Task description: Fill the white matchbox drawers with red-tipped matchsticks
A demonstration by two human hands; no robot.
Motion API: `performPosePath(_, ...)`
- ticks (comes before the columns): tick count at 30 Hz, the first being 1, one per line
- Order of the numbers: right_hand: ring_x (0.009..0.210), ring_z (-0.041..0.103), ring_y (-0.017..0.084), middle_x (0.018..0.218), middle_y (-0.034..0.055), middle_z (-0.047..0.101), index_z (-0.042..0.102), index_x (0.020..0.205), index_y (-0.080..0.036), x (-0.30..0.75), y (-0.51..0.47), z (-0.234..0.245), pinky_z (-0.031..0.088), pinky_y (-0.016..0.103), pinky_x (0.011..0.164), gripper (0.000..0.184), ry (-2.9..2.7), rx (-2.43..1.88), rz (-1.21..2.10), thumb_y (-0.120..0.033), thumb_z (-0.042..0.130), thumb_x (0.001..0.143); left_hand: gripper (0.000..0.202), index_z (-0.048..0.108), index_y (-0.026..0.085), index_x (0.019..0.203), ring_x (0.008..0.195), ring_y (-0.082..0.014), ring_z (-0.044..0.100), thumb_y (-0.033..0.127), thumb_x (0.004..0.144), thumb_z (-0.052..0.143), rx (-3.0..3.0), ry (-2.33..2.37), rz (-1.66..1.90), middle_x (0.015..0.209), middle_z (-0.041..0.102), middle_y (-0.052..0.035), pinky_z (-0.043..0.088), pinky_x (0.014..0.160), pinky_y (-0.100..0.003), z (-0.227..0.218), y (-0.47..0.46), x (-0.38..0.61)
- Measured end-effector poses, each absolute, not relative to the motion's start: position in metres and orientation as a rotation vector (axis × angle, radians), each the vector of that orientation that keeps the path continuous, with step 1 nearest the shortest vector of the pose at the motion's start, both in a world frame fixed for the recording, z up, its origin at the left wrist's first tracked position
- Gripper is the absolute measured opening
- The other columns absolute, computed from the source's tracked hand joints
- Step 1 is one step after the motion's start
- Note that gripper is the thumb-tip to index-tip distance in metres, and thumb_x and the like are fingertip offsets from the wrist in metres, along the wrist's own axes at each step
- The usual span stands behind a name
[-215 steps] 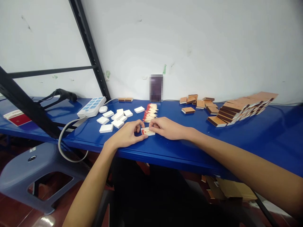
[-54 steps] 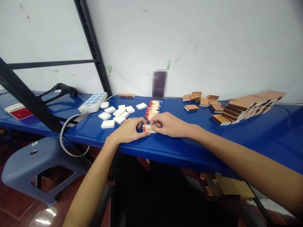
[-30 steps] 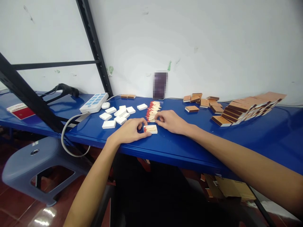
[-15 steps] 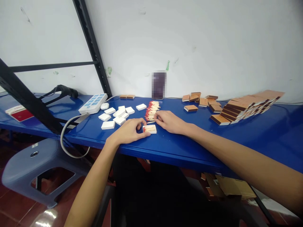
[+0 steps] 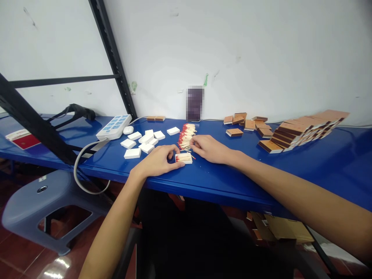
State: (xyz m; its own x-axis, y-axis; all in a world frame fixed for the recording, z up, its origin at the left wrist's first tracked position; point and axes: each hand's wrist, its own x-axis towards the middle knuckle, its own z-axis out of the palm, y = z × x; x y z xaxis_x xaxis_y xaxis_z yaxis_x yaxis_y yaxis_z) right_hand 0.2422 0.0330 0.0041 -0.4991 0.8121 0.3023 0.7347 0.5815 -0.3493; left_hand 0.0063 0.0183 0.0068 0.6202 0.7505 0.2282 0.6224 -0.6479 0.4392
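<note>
- Matches lie piled on the blue table.
- Left hand grips the little tray just in front of the pile.
- Right hand touches the pile, fingers curled; cannot tell if it holds any.

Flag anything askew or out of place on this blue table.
One match seems to lie loose beside the filled tray that the left hand holds. The brown sleeves at the far end lean slumped like dominoes.
</note>
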Motion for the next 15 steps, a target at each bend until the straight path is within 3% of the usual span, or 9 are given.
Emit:
performPosePath(10,0.059,0.043,0.011,0.065,-0.0034,0.052,0.058,0.084,-0.019,0.249,0.027,0.014,0.03,0.026,0.059,0.008,-2.523,-1.082,0.324,-0.015,0.052,0.085,0.033,0.063,0.022,0.098,0.071,-0.0156,0.05,0.049,0.08,0.068,2.593,1.045,0.531,0.078,0.052,0.0019,0.037,0.067,-0.029,0.009,0.017,0.005)
performPosePath(15,0.062,0.045,0.012,0.07,-0.0023,0.054,0.067,0.094,-0.02,0.252,0.027,0.016,0.031,0.026,0.061,0.02,-2.619,-0.939,0.337,-0.013,0.054,0.081,0.034,0.064,0.022,0.098,0.073,-0.0168,0.052,0.049,0.08,0.067,2.593,1.045,0.519,0.079,0.053,0.0012,0.038,0.068,-0.029,0.01,0.016,0.005)
